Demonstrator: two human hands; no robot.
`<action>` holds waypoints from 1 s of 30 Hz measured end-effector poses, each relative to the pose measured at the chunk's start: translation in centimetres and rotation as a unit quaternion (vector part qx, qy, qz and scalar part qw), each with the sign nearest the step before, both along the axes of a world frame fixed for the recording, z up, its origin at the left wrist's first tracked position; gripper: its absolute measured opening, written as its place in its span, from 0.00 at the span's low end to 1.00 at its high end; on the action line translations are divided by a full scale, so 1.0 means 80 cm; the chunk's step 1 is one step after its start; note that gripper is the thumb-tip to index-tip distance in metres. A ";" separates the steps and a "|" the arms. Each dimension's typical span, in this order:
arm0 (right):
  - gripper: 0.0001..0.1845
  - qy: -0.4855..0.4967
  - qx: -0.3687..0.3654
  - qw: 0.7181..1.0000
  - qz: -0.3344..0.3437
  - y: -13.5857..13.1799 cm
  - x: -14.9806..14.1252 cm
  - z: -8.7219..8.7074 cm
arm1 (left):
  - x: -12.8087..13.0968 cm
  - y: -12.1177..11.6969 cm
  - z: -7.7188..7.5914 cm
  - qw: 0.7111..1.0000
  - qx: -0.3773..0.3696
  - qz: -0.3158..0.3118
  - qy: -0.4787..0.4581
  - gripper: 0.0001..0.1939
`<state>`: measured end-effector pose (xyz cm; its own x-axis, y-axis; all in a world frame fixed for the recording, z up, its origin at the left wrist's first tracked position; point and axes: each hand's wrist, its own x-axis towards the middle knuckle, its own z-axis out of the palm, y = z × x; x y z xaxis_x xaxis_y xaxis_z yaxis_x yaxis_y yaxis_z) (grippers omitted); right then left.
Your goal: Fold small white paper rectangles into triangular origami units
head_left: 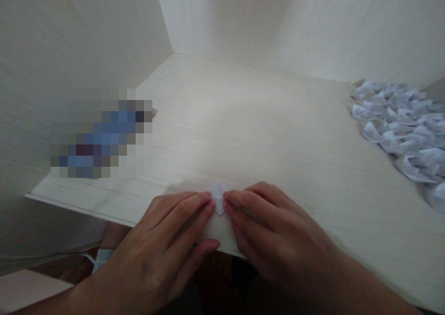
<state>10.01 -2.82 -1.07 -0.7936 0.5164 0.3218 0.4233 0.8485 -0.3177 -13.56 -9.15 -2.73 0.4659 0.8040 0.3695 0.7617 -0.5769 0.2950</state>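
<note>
A small white piece of folded paper [219, 198], shaped like a diamond with a crease across it, lies near the table's front edge. My left hand [170, 231] presses its fingertips on the paper's left side, the thumb held apart below. On the right side, the bunched fingertips of my right hand [274, 227] hold the same paper down; the right thumb is mostly hidden. Between the two sets of fingertips only the middle of the paper shows.
Many folded white paper pieces [406, 129] lie in rows at the right of the pale wooden table [243, 120]. A pixelated bluish object [104, 139] sits at the left, by the side panel [69, 37]. A back panel [278, 23] closes off the far side.
</note>
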 end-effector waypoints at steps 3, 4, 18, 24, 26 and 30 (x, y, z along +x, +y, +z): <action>0.12 -0.010 -0.003 1.000 0.000 0.000 0.000 -0.001 | 0.005 0.004 0.003 1.000 0.015 -0.001 0.009 0.24; 0.12 -0.012 -0.003 1.000 -0.001 0.001 0.000 0.000 | 0.007 0.004 0.003 1.000 0.024 -0.001 0.012 0.23; 0.09 -0.065 0.033 0.997 0.001 -0.007 -0.001 0.013 | 0.016 -0.008 0.009 0.996 0.037 -0.001 0.079 0.24; 0.18 -0.067 0.060 0.996 -0.013 -0.011 0.010 0.013 | 0.017 -0.012 0.011 0.996 0.014 0.007 0.089 0.26; 0.23 -0.079 0.060 0.995 -0.026 -0.013 0.012 0.013 | 0.018 -0.013 0.011 0.996 0.016 0.010 0.089 0.27; 0.22 -0.120 0.094 0.987 -0.040 -0.017 0.006 0.015 | 0.020 -0.014 0.010 0.995 0.037 0.017 0.091 0.27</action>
<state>10.52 -4.16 0.17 -0.8180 0.5293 0.2253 0.5352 0.8438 -0.0393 -11.93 -10.24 -1.90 0.5039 0.7937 0.3409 0.8178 -0.5653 0.1074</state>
